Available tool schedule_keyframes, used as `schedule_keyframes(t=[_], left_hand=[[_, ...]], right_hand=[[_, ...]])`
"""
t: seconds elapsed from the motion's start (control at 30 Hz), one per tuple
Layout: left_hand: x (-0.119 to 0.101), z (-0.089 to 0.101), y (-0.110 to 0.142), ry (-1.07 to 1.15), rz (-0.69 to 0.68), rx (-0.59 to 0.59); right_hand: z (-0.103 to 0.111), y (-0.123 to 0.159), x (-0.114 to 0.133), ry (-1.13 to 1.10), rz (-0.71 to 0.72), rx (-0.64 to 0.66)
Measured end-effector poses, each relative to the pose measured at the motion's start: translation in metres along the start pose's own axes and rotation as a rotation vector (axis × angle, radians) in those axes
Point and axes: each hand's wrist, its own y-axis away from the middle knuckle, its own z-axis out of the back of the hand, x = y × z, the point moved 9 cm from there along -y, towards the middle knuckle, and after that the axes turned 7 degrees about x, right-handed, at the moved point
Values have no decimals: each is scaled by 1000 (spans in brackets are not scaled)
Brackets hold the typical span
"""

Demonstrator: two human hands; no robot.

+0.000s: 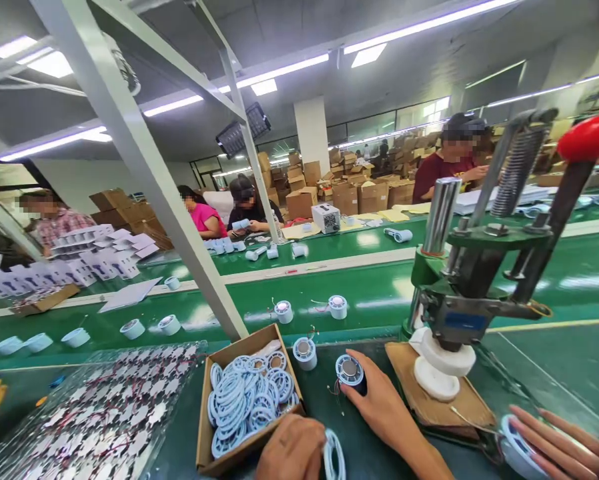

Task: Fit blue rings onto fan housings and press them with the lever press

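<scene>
Item: one round unit (350, 371), pale-blue slotted ring on top, grey disc at centre, thin wires trailing from its near left edge. Location: over the dark worktop (374, 470), right of the carton and left of the press; whether it touches the surface, I cannot tell.

Right hand (379, 400): thumb and forefinger closed about the side of that unit, remaining fingers mostly hidden.

Left hand (292, 448): knuckles up, fingers folded in, gripping pale-blue rings (334, 457) that stand on edge at its right; the thumb is out of sight.

Open carton (203, 427), brown, just beyond the left hand: a heap of loose slotted rings (234, 400).

Second unit (305, 354), upright, just beside the carton's right edge.

Metal-and-wire pieces (114, 407), many, laid in rows on clear sheeting, left of the carton.

Hand press (462, 313), green and steel, red-knobbed lever, two white round blocks (437, 381) beneath, on brown board (402, 360).

Co-worker's hand (559, 437), far right, fingers extended over a blue housing (519, 453).

Green conveyor (259, 293), beyond: scattered blue units.

Across it: seated co-workers, white boxes (99, 257), stacked cartons (302, 202).
</scene>
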Motion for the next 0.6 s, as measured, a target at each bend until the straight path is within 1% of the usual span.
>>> schedule_keyframes(t=[0.03, 0.07, 0.1, 0.17, 0.2, 0.27, 0.33, 0.37, 0.43, 0.5, 0.53, 0.6], left_hand=[[-10, -13, 3, -32, -39, 28], [-16, -25, 4, -61, -43, 58], [-19, -34, 6, -81, -20, 80], [-21, -46, 9, -97, 75, 86], [-21, -48, 13, -99, 127, 71], [-28, -50, 26, -87, 190, -19], [-45, -57, 44, -2, 174, -104], [-56, -63, 53, 51, 154, -112], [-79, -80, 63, 126, 104, -56], [-98, -93, 63, 166, 66, 34], [-105, -95, 60, 188, 52, 55], [-113, -90, 51, 245, 9, 91]], right_hand=[[6, 8, 0, -35, 6, -21], [11, 16, 0, -74, 14, -49], [16, 23, 0, -109, 19, -78], [20, 32, 1, -151, 13, -133], [21, 35, 0, -158, 0, -156], [20, 38, 0, -169, -19, -182], [18, 40, -1, -189, -19, -175], [17, 40, -1, -202, -18, -164], [16, 39, -4, -229, -30, -153], [18, 39, -9, -247, -55, -160], [18, 39, -12, -254, -65, -158], [17, 40, -14, -271, -72, -138]])
